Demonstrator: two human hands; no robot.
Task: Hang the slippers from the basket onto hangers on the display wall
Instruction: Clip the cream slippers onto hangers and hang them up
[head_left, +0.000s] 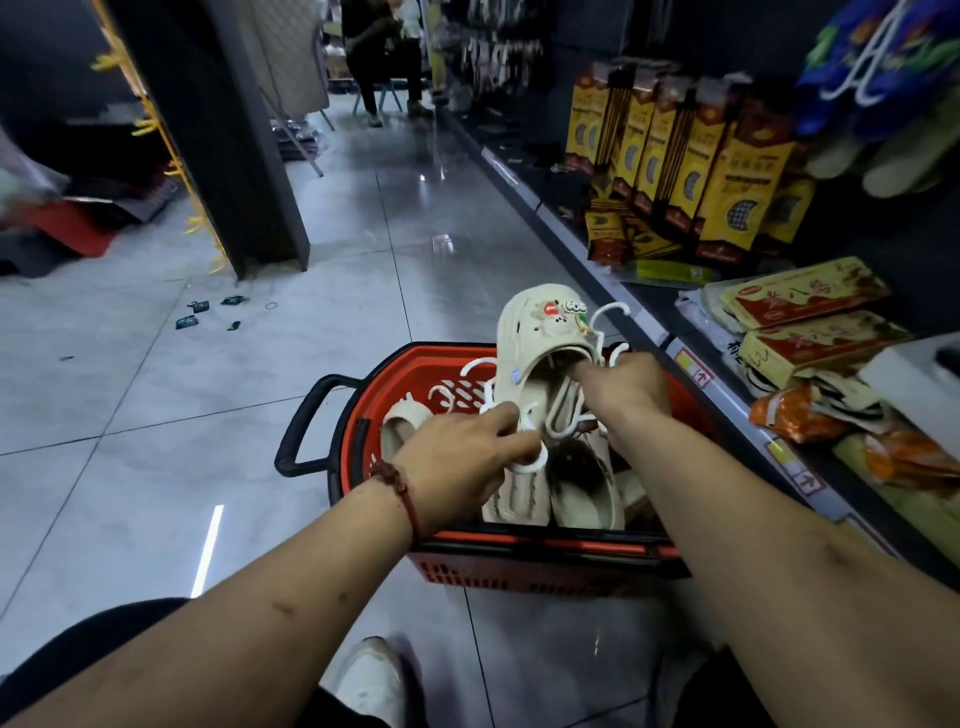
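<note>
The floor (208, 389) is of grey glossy tiles and runs as an aisle of a shop. On the right a long dark shelf (571, 228) carries standing yellow packs (727, 171) and flat yellow-red packs (800, 296). On the left stands a dark pillar (223, 130).

A red basket (363, 415) with a black handle (301, 431) stands on the floor just beside the shelf. Both hands are above it.

The right hand (623, 384) has a closed grip on a cream slipper (530, 353) with small charms on top. One finger goes into its opening, and the slipper is lifted above the basket with the toe pointing up.

The left hand (462, 457), with a red cord bracelet (397, 483) on the wrist, has its fingers curled and pinches a white hanger (535, 460) just under the slipper. Another white hook (613, 312) shows behind the slipper.

More cream slippers (587, 488) lie in the basket, partly hidden by the arms. Above the shelf, at the top right, blue patterned slippers (872, 62) hang on a white hanger.

Small dark scraps (200, 312) lie on the tiles near the pillar. A person (384, 52) is far down the aisle. A white shoe (371, 680) of the wearer stands before the basket.
</note>
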